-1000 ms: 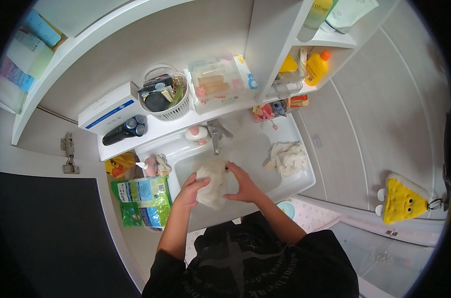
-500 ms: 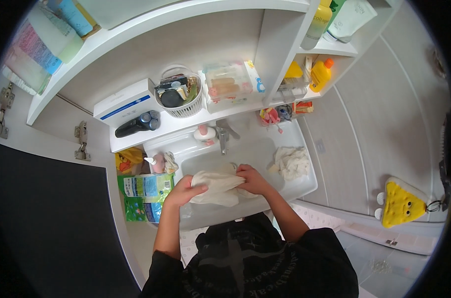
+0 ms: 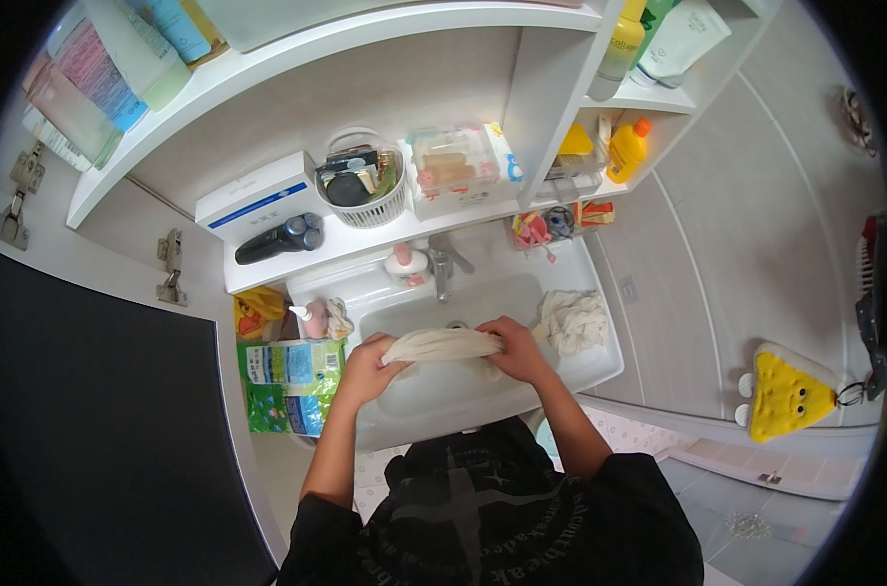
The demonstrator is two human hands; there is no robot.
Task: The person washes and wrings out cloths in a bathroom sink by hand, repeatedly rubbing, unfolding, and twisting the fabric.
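Observation:
Over the white sink basin point(image 3: 414, 396) I hold a cream-white cloth point(image 3: 441, 346), gathered lengthwise into a thick roll. My left hand point(image 3: 367, 368) is closed round its left end, thumb along the front. At the other end my right hand point(image 3: 515, 348) grips the cloth, with part of it hidden in the fingers. A short loose bit hangs below near the right hand. Behind the cloth stands the chrome faucet point(image 3: 442, 276). Another crumpled white cloth point(image 3: 572, 322) lies on the sink's right ledge, close to my right hand.
Left of the basin are a pink pump bottle point(image 3: 312, 318) and green packets point(image 3: 285, 388). A soap dispenser point(image 3: 405, 264) stands beside the faucet. Above, the shelf carries a black shaver point(image 3: 279, 239), a white basket point(image 3: 365, 207) and a box point(image 3: 258, 195). A dark-faced cabinet door point(image 3: 92, 420) hangs at left.
The cloth was spread loose and drooping; now it is drawn into a narrow roll between my hands. My right hand has moved slightly right, and the view has shifted a little.

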